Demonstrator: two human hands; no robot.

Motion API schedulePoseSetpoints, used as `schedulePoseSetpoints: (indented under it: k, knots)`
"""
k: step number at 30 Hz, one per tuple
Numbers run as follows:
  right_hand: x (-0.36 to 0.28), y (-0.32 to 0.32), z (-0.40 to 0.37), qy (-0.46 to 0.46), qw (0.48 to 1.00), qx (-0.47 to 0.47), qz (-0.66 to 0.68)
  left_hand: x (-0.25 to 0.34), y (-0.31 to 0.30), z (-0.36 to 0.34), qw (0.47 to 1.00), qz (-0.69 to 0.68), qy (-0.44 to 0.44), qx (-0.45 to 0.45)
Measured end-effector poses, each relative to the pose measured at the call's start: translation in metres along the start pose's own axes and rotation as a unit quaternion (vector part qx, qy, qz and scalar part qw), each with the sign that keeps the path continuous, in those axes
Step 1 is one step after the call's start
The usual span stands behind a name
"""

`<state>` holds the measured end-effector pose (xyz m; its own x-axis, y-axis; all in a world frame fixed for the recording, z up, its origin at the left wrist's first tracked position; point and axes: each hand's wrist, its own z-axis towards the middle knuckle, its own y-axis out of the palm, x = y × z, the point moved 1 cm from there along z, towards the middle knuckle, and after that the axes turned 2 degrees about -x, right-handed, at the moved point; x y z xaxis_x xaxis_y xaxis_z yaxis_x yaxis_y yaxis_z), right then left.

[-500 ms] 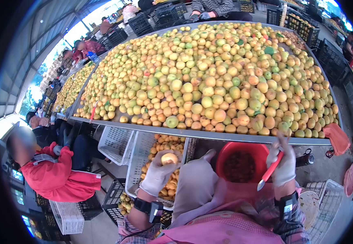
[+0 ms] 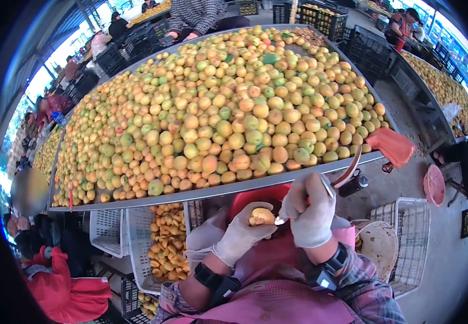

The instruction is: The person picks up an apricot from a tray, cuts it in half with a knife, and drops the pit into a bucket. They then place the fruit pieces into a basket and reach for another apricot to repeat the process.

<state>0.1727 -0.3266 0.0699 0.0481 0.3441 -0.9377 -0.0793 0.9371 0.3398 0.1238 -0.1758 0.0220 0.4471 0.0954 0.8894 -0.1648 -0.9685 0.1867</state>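
Observation:
My left hand (image 2: 245,232), in a pale glove, is closed around an apricot (image 2: 261,216) in front of the table edge. In my gloved right hand (image 2: 312,213) is a red-handled knife (image 2: 351,168), its reddish end sticking out up and to the right. A small metal tip shows right at the apricot's side, between my two hands. Under the hands, a red bucket (image 2: 253,197) is mostly hidden. The large metal-rimmed table (image 2: 218,190) ahead bears a broad heap of apricots (image 2: 191,124).
A white crate (image 2: 139,243) of split apricots stands at left. To the right are a pail (image 2: 378,243), a white crate (image 2: 411,243), a dark flask (image 2: 357,182) and a pink basin (image 2: 433,184). An orange-red bag (image 2: 390,146) hangs at the table corner. A person in red (image 2: 72,286) sits left.
The view has swung to the right. My right hand has come inward and turned the knife, and both hands are now close together at the apricot.

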Motion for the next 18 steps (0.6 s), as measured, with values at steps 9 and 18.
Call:
schedulePoseSetpoints:
  k: [9, 18]
  knots:
    - [0.013, -0.002, -0.012, -0.007, 0.998, -0.005, 0.066, -0.002, 0.022, 0.013, 0.998, 0.029, 0.06, 0.005]
    - [0.015, -0.005, -0.017, -0.137, 0.956, -0.081, -0.246, -0.029, 0.026, 0.015, 0.978, 0.105, 0.158, 0.084]
